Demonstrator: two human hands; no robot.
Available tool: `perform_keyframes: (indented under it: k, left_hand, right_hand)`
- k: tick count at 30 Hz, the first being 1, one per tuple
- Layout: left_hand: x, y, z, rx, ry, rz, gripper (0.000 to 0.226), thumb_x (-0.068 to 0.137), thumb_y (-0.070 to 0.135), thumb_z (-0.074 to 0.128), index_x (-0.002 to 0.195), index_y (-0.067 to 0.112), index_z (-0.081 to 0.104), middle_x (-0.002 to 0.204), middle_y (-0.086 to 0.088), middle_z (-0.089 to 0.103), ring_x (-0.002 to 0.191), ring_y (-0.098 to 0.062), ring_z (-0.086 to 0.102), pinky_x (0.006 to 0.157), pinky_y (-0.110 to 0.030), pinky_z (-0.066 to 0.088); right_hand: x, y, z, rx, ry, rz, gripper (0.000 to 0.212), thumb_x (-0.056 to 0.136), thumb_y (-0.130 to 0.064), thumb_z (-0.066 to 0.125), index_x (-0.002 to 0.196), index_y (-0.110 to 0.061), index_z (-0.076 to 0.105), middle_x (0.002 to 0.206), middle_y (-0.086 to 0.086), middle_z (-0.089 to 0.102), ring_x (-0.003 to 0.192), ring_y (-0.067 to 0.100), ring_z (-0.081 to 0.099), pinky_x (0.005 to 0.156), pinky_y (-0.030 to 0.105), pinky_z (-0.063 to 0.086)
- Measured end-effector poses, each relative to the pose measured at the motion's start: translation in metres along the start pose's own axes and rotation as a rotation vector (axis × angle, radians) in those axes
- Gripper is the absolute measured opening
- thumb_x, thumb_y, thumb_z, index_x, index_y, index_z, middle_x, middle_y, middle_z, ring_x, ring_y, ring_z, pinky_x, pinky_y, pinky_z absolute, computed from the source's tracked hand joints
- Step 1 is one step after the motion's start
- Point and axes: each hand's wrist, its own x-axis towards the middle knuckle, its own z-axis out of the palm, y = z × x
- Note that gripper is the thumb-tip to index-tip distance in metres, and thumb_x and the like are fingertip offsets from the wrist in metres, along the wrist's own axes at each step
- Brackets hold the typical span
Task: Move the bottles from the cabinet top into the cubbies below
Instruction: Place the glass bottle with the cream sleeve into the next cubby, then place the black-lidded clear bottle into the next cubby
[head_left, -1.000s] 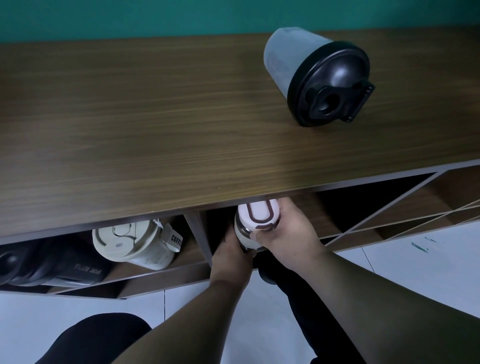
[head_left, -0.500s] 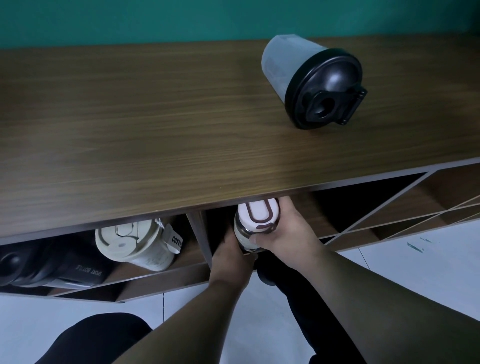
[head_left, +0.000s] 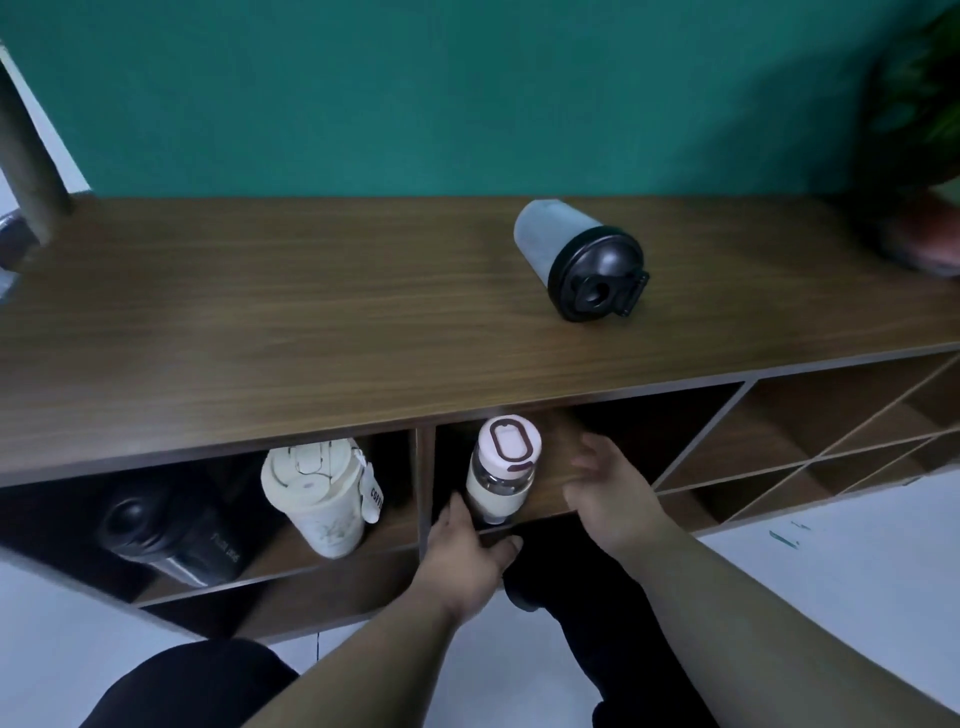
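A grey shaker bottle with a black lid (head_left: 581, 262) stands on the wooden cabinet top (head_left: 260, 322), right of centre. In the middle cubby (head_left: 613, 415) stands a white-capped glass bottle (head_left: 501, 467), upright near the cubby's left wall. My left hand (head_left: 470, 551) rests at the bottle's base, fingers against the shelf edge, with no grip on the bottle. To the bottle's right, my right hand (head_left: 610, 491) hovers with fingers spread and holds nothing. The left cubby contains a cream coffee tumbler (head_left: 319, 493) and a black sport bottle (head_left: 166, 530).
Empty cubbies with diagonal dividers (head_left: 831, 441) lie to the right. A potted plant (head_left: 924, 156) stands at the cabinet's far right, and a post (head_left: 26, 150) rises at the far left. Behind is a teal wall. My dark-clothed knees (head_left: 571, 571) are close to the shelf front.
Both hands have let go of the white-capped bottle, which now stands in the middle cubby. My right hand moved off to the right. The camera pulled back and up.
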Motion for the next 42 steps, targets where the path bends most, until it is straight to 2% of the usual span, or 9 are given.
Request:
perform_keyframes:
  k: [3, 7, 11, 15, 21, 24, 28, 34, 42]
  left_hand:
    - [-0.017, 0.014, -0.012, -0.025, -0.028, -0.019, 0.093, 0.081, 0.055, 0.069, 0.156, 0.014, 0.030, 0.156, -0.001, 0.044, 0.140, -0.024, 0.045, 0.117, -0.034, 0.037]
    - [-0.043, 0.033, -0.027, -0.068, -0.141, 0.034, 0.047, 0.093, 0.045, 0.065, 0.135, 0.026, 0.055, 0.129, 0.008, 0.063, 0.109, -0.011, 0.059, 0.074, -0.010, 0.044]
    - [-0.061, 0.051, -0.031, -0.125, -0.172, 0.092, 0.048, 0.091, 0.049, 0.065, 0.134, 0.029, 0.059, 0.129, 0.010, 0.063, 0.118, -0.012, 0.058, 0.094, -0.022, 0.038]
    - [-0.063, 0.067, -0.038, -0.164, -0.163, 0.160, 0.037, 0.090, 0.049, 0.067, 0.123, 0.030, 0.069, 0.116, 0.010, 0.070, 0.111, -0.008, 0.063, 0.094, -0.023, 0.042]
    - [-0.056, 0.076, -0.047, -0.287, -0.122, 0.183, 0.019, 0.090, 0.047, 0.067, 0.100, 0.033, 0.075, 0.102, 0.012, 0.072, 0.098, -0.006, 0.065, 0.080, -0.023, 0.043]
    - [-0.051, 0.076, -0.049, -0.393, -0.139, 0.179, 0.022, 0.077, 0.051, 0.070, 0.089, 0.033, 0.075, 0.091, 0.010, 0.071, 0.087, -0.008, 0.064, 0.078, -0.025, 0.043]
    - [-0.045, 0.073, -0.053, -0.397, -0.166, 0.168, 0.026, 0.081, 0.048, 0.069, 0.099, 0.030, 0.075, 0.101, 0.005, 0.073, 0.093, -0.012, 0.065, 0.083, -0.027, 0.046]
    - [-0.047, 0.070, -0.056, -0.322, -0.191, 0.182, 0.016, 0.095, 0.043, 0.062, 0.096, 0.032, 0.073, 0.095, 0.010, 0.072, 0.098, -0.011, 0.065, 0.093, -0.030, 0.048]
    - [-0.058, 0.069, -0.051, -0.258, -0.191, 0.186, 0.016, 0.096, 0.040, 0.061, 0.089, 0.032, 0.072, 0.088, 0.011, 0.072, 0.092, -0.010, 0.066, 0.081, -0.025, 0.046]
  right_hand:
    - [-0.024, 0.001, -0.006, 0.029, 0.028, -0.024, 0.030, 0.090, -0.007, 0.059, 0.110, -0.029, 0.057, 0.117, -0.001, 0.067, 0.112, 0.023, 0.062, 0.104, 0.047, 0.049]
    - [-0.057, 0.001, -0.013, 0.132, 0.150, -0.060, 0.023, 0.091, -0.014, 0.060, 0.106, -0.028, 0.070, 0.106, -0.007, 0.072, 0.100, 0.012, 0.065, 0.094, 0.037, 0.050]
    - [-0.070, -0.014, -0.024, 0.256, 0.287, -0.158, 0.019, 0.094, -0.015, 0.063, 0.103, -0.028, 0.073, 0.099, -0.010, 0.076, 0.098, 0.010, 0.069, 0.087, 0.029, 0.051]
    - [-0.063, -0.046, -0.039, 0.303, 0.395, -0.254, 0.019, 0.092, -0.018, 0.067, 0.107, -0.029, 0.067, 0.105, -0.008, 0.072, 0.105, 0.015, 0.068, 0.085, 0.022, 0.047]
    - [-0.029, -0.105, -0.052, 0.181, 0.465, -0.235, 0.097, 0.079, -0.049, 0.077, 0.157, -0.023, 0.025, 0.160, 0.002, 0.033, 0.143, 0.024, 0.041, 0.110, 0.042, 0.038]
    - [-0.006, -0.123, -0.047, 0.203, 0.482, -0.147, 0.111, 0.074, -0.055, 0.078, 0.160, -0.021, 0.016, 0.164, 0.007, 0.027, 0.143, 0.034, 0.041, 0.109, 0.048, 0.038]
    - [0.016, -0.135, -0.031, 0.262, 0.515, -0.093, 0.124, 0.062, -0.064, 0.076, 0.160, -0.025, 0.011, 0.163, 0.006, 0.028, 0.145, 0.039, 0.038, 0.118, 0.057, 0.029]
    - [0.031, -0.143, -0.023, 0.290, 0.553, -0.024, 0.117, 0.067, -0.060, 0.078, 0.159, -0.026, 0.013, 0.160, 0.004, 0.034, 0.147, 0.041, 0.031, 0.121, 0.060, 0.022]
    - [0.028, -0.130, -0.038, 0.328, 0.571, -0.090, 0.085, 0.061, -0.043, 0.079, 0.133, -0.028, 0.036, 0.132, 0.001, 0.053, 0.115, 0.032, 0.060, 0.104, 0.054, 0.047]
